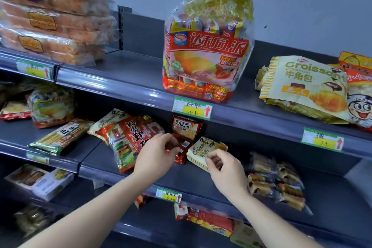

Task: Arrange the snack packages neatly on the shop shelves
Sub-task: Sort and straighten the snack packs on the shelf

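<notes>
On the middle shelf [181, 182] my left hand [156, 157] pinches a dark red foil snack pack [182, 150] that lies flat. Behind it a second dark red pack [187, 129] stands upright. My right hand [225, 171] grips the near edge of a small cream croissant pack [203, 151], which is tilted beside the red one. To the left lies an orange-red bag [136, 135] on top of another cream croissant pack [108, 121].
The top shelf holds a tall red pie bag [205, 62], flat croissant bags [306, 86] at right and stacked bread loaves [50, 20] at left. Clear-wrapped cakes [275, 179] sit right of my hands. A green cracker pack [60, 137] lies at left. Boxes fill the lower shelf.
</notes>
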`<state>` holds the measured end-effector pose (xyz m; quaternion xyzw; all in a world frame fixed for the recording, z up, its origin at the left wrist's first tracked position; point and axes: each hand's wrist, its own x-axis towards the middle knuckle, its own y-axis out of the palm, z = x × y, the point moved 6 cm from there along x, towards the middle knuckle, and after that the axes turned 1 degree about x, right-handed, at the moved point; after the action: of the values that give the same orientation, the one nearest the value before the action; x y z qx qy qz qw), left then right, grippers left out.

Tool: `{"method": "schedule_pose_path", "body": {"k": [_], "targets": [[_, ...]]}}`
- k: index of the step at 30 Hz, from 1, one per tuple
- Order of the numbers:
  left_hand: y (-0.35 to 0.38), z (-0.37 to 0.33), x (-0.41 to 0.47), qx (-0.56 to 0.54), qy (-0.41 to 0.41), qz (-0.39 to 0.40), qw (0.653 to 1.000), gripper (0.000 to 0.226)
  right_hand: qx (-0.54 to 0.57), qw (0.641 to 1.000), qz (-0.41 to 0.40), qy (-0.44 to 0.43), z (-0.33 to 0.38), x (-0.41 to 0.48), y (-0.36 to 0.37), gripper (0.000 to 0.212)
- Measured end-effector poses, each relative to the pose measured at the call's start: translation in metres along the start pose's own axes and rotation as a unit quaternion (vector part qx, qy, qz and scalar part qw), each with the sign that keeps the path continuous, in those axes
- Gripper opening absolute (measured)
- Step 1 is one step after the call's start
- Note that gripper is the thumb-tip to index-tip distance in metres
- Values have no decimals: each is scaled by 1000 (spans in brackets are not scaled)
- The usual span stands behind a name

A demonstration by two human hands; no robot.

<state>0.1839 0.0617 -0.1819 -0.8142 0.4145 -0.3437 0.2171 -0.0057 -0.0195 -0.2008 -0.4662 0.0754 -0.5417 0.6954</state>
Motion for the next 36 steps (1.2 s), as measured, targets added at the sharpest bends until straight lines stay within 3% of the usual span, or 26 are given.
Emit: {"method": "schedule_pose_path", "body": {"k": [9,14,18,21,26,30,33,36], "targets": [[98,80,13,109,-23,102,989,16,-99,978,80,166,-98,11,61,10],[140,109,32,155,-13,143,977,17,-126,956,110,241,-134,29,100,43],[167,123,43,162,-22,178,970,19,-55,930,51,359,-163,38,117,40],[181,133,44,155,-27,200,967,19,18,896,59,439,-182,36,133,41],[186,139,47,129,-34,196,971,21,140,898,16,418,-183,36,141,24],[180,135,46,22,-121,175,977,57,240,885,33,399,-164,21,133,13],[177,121,36,-113,-259,199,938,85,284,877,67,383,-153,6,120,12],[181,93,15,-329,-393,214,832,78,320,868,109,363,-133,-14,105,14]]}}
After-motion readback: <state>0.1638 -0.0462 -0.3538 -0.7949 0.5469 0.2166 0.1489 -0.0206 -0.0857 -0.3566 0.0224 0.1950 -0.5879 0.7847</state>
